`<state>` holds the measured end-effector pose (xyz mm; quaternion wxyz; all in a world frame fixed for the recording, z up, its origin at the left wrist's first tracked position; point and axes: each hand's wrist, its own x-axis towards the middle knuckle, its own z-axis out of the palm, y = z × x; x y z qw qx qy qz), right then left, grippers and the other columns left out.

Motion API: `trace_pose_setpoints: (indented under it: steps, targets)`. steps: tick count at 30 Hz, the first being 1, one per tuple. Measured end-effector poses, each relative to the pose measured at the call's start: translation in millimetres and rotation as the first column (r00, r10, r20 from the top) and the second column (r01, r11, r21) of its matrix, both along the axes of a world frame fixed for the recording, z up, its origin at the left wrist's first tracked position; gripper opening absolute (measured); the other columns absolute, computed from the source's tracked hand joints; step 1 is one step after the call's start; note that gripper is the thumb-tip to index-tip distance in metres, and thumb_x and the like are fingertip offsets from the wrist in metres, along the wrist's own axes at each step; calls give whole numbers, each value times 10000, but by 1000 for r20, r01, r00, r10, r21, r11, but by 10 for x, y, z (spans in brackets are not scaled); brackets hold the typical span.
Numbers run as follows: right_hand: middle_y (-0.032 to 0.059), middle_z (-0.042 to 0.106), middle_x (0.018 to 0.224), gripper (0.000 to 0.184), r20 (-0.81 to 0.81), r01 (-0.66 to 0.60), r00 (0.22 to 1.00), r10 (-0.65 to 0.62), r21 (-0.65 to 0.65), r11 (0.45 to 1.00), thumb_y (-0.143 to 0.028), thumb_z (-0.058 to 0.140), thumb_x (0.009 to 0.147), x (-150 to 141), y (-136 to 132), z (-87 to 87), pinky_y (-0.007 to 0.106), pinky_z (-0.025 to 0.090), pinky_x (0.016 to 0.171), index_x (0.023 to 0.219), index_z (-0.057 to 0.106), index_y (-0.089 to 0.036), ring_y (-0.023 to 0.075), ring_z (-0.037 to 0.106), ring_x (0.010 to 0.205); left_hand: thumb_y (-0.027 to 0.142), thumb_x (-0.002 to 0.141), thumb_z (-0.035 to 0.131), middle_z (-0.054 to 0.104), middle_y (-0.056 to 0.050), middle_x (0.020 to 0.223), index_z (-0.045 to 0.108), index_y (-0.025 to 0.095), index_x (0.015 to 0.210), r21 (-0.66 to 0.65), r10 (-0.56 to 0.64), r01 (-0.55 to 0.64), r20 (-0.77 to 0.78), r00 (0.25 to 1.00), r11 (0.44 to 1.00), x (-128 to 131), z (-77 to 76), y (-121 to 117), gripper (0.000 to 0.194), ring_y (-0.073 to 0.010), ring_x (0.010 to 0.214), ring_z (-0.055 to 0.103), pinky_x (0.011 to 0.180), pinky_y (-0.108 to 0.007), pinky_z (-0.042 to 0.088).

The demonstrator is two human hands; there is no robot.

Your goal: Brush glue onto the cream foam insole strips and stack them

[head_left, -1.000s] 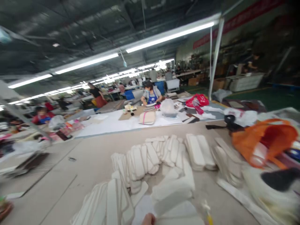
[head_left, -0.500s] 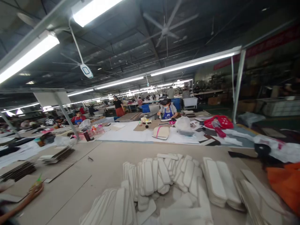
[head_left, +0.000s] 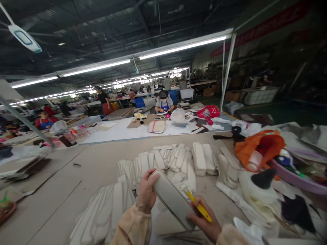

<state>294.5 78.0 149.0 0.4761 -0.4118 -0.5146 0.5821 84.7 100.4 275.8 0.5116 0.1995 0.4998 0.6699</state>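
Observation:
My left hand (head_left: 146, 190) is closed around the upper end of a flat, rounded grey-white pad piece (head_left: 173, 200), held tilted above the table. My right hand (head_left: 205, 223) supports the pad's lower end and grips a yellow-handled brush (head_left: 196, 204) whose pale tip points up by the pad's edge. Under and beyond my hands lie overlapping rows of cream pad pieces (head_left: 166, 161) on the beige table (head_left: 97, 166).
An orange bag (head_left: 260, 146) and a purple basin (head_left: 296, 175) with clutter sit at the right. A black-and-white heap (head_left: 263, 183) lies near them. Stacked boards (head_left: 22, 168) are at the left. A person in a blue apron (head_left: 164, 102) and other workers sit at far tables.
The view has dropped back down and both my hands have come into sight, holding a pad piece and a yellow brush; half a second ago neither hand was visible.

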Motion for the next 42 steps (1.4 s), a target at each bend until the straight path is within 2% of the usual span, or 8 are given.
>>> trace_pose_setpoints:
  steps: [4, 9, 14, 23, 29, 33, 36, 42]
  targets:
    - [-69, 508, 664, 386, -80, 24, 996, -27, -42, 999, -274, 760, 591, 54, 0, 35, 227, 403, 550, 748, 410, -239, 129, 479, 600, 181, 577, 776, 656, 23, 639, 611, 156, 886, 7, 86, -87, 69, 994, 996, -12, -100, 34, 351, -102, 534, 594, 516, -195, 468]
    - [-88, 494, 638, 426, -204, 27, 978, -51, -120, 992, -291, 765, 606, 79, 26, 194, 195, 364, 496, 771, 375, -244, 106, 459, 572, 91, 734, 645, 715, -54, 791, 651, 104, 880, 8, 53, -56, 239, 970, 998, 156, -281, 23, 147, -123, 703, 663, 638, -200, 545]
    - [-83, 499, 624, 442, -218, 34, 974, -67, -151, 988, -346, 781, 601, 134, 43, 271, 190, 364, 495, 765, 386, -234, 92, 451, 558, 36, 828, 518, 721, -65, 753, 649, 95, 904, -77, 124, -106, 281, 952, 991, 314, -441, -2, 163, -115, 711, 676, 671, -199, 566]
    - [-69, 513, 658, 409, -176, 38, 982, -64, -149, 988, -332, 774, 628, 293, 30, 108, 200, 375, 501, 796, 414, -234, 90, 460, 544, 54, 820, 533, 720, -63, 756, 655, 98, 838, -12, 155, -157, 267, 951, 987, 440, -321, -15, 131, -122, 715, 678, 700, -206, 557]
    - [-57, 535, 669, 379, -117, -10, 993, -7, -148, 989, -331, 754, 660, 421, 0, 68, 220, 381, 513, 783, 407, -239, 112, 476, 568, 116, 781, 612, 715, -40, 758, 651, 137, 793, 16, 144, -153, 259, 955, 988, 575, -327, -55, 46, -127, 728, 675, 746, -233, 537]
    - [-64, 493, 627, 364, -44, 10, 999, -15, -106, 994, -337, 752, 653, 497, -20, 37, 229, 369, 494, 783, 424, -247, 117, 452, 533, 183, 689, 711, 721, -67, 788, 647, 120, 841, 50, 141, -158, 244, 959, 986, 639, -337, -68, 177, -195, 836, 679, 800, -306, 531]
    - [-51, 528, 675, 359, -18, -16, 1000, 14, -75, 997, -357, 742, 664, 518, -53, 23, 238, 384, 513, 787, 420, -256, 133, 478, 562, 209, 654, 734, 723, -80, 774, 645, 107, 836, 62, 141, -162, 250, 958, 985, 688, -326, -85, 227, -228, 885, 674, 808, -330, 527]
    - [-36, 539, 725, 374, -15, 46, 999, -47, -44, 998, -382, 752, 631, 550, -90, 65, 242, 409, 531, 771, 428, -259, 154, 516, 621, 195, 677, 717, 722, -71, 747, 639, 105, 852, 72, 156, -184, 288, 945, 980, 769, -306, -93, 212, -218, 831, 685, 793, -332, 531]
